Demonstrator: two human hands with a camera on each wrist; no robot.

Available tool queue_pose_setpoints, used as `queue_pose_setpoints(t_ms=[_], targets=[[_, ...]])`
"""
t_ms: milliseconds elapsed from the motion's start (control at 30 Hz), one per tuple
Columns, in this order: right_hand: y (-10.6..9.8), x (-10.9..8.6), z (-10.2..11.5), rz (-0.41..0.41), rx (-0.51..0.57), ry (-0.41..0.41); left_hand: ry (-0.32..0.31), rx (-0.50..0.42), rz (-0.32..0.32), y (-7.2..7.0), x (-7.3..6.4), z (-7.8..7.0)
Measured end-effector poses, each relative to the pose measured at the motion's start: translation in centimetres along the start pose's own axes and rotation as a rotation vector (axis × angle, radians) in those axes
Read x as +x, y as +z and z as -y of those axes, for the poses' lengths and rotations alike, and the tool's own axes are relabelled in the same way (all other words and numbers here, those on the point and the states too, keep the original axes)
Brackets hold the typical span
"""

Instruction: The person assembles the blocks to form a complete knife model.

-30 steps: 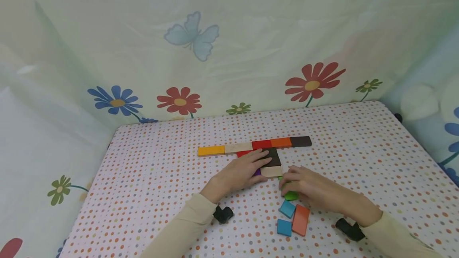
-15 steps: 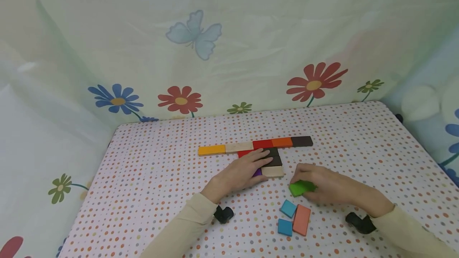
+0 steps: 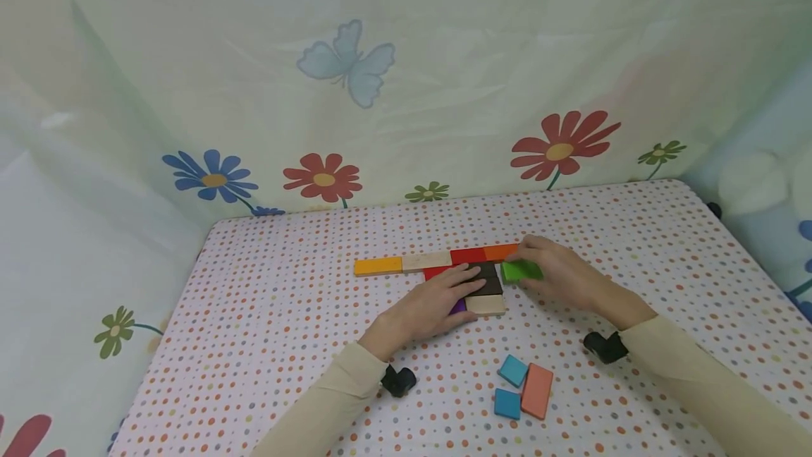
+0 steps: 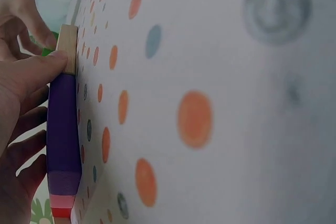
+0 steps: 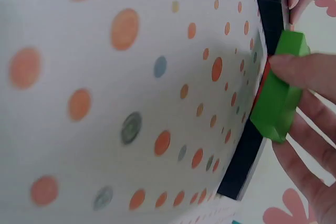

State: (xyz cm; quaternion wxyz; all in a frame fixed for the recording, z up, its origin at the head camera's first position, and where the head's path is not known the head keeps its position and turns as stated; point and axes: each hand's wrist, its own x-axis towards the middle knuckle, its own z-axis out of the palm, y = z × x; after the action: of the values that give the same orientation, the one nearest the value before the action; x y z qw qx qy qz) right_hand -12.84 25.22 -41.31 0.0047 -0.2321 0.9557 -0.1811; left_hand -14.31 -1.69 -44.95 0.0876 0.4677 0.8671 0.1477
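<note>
My right hand (image 3: 558,275) pinches a green block (image 3: 520,271) beside the dark blocks (image 3: 487,286), below the right part of a long row. In the right wrist view, thumb and fingers hold the green block (image 5: 281,87) by its sides. My left hand (image 3: 426,307) lies spread over the block group, hiding part of it. Its thumb touches the pale wooden block (image 4: 67,51) in the left wrist view, where a purple block (image 4: 63,129) shows under the hand. The row includes a yellow block (image 3: 378,266), a pale block (image 3: 426,260), a red block (image 3: 468,256) and an orange block (image 3: 500,252).
Nearer the front of the dotted table (image 3: 285,344) lie two small blue blocks (image 3: 513,370) and a salmon block (image 3: 537,391). Behind the table hangs a flowered cloth (image 3: 254,90). A black wrist camera (image 3: 605,347) sits under the right sleeve.
My right hand has carried the green block from the front right of the pale block up and away, to beside the dark blocks. My left hand has stayed in place.
</note>
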Motion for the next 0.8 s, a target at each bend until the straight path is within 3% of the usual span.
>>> queue_pose_setpoints(t_ms=[333,800], targets=[[1.0,1.0,0.1,-0.017,-0.033,0.051,-0.007,-0.004,0.005,0.1,0.0,0.1],[1.7,0.9,0.3,-0.064,-0.086,-0.046,-0.007,-0.018,0.001,0.1,0.0,0.1]])
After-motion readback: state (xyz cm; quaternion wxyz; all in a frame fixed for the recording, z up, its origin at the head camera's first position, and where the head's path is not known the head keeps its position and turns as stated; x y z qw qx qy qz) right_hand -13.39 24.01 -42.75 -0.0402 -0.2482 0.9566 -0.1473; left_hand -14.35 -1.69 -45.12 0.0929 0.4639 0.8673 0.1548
